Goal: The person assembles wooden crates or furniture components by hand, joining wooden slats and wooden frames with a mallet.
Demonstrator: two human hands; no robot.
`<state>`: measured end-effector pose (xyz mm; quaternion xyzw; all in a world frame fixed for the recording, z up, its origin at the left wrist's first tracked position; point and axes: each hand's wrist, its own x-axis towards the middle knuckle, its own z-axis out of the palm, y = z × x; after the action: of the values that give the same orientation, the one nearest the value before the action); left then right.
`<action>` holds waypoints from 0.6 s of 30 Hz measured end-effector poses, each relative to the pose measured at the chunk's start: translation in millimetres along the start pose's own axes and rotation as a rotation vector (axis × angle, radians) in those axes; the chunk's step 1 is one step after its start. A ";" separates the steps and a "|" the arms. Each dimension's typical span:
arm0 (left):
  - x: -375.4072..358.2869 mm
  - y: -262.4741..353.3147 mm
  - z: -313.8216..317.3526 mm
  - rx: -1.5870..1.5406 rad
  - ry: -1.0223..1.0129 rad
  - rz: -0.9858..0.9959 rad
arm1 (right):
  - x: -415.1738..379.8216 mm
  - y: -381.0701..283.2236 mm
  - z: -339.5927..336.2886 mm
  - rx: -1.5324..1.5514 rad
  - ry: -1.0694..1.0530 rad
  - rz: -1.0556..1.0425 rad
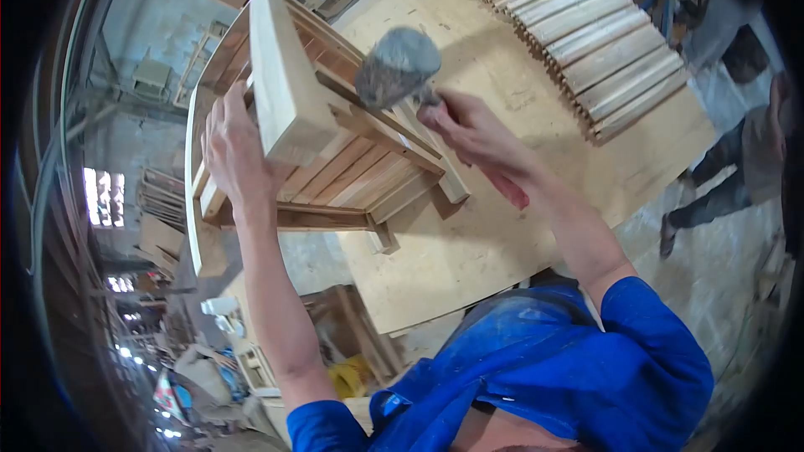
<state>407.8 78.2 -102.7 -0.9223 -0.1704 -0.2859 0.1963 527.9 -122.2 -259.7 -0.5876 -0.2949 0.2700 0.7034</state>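
The right hand (469, 130) is closed around the handle of a grey, round-headed mallet (396, 67), poised just above the slats of the pale slatted wooden frame (352, 159) on the chipboard table (502, 226), while the left hand (234, 151) clasps the frame's upright block to the mallet's left.

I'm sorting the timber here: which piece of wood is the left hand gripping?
The thick pale block standing on the slatted wooden frame. The left hand clasps its side; the row of slats lies untouched across the workbench.
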 end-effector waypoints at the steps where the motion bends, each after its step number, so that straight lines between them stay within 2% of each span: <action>1: -0.5 -7.5 3.4 0.000 0.044 0.052 | 0.4 -23.5 -7.6 -0.028 0.003 0.060; 3: 1.1 -10.3 8.6 0.006 0.059 0.032 | 16.9 -72.5 -27.9 -0.428 0.009 -0.102; 4: 1.2 -13.3 5.7 0.022 0.060 0.046 | 22.3 -90.9 -25.9 -0.189 0.094 -0.390; 5: 1.6 -8.4 -3.9 0.051 -0.035 0.012 | 36.2 -122.0 -41.0 -0.303 0.064 -0.543; 7: -0.2 -17.3 -16.4 -0.029 -0.092 0.067 | 43.5 -202.3 -55.9 -0.434 0.121 -0.656; 9: 0.0 -27.0 -33.0 -0.061 -0.103 0.089 | 47.8 -249.5 -51.8 -0.550 0.164 -0.722; 11: -2.4 -38.7 -40.6 -0.162 -0.146 -0.097 | 63.1 -262.3 -49.8 -0.717 0.133 -0.689; 12: -6.8 -42.3 -36.1 -0.158 -0.174 -0.079 | 71.8 -252.4 -44.9 -0.821 0.070 -0.639; 14: -8.6 -51.8 -26.2 -0.236 -0.280 -0.279 | 80.1 -219.7 -26.6 -1.040 -0.112 -0.525; 16: -9.9 -53.3 -21.2 -0.212 -0.264 -0.252 | 83.7 -190.5 -7.7 -1.162 -0.248 -0.331; 18: -9.9 -56.2 -19.9 -0.200 -0.296 -0.237 | 101.5 -198.4 1.5 -1.218 -0.311 -0.091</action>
<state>366.9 115.6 -78.6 -0.9427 -0.2752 -0.1840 0.0415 602.4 -79.9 -54.0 -0.8234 -0.5195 0.1056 0.2025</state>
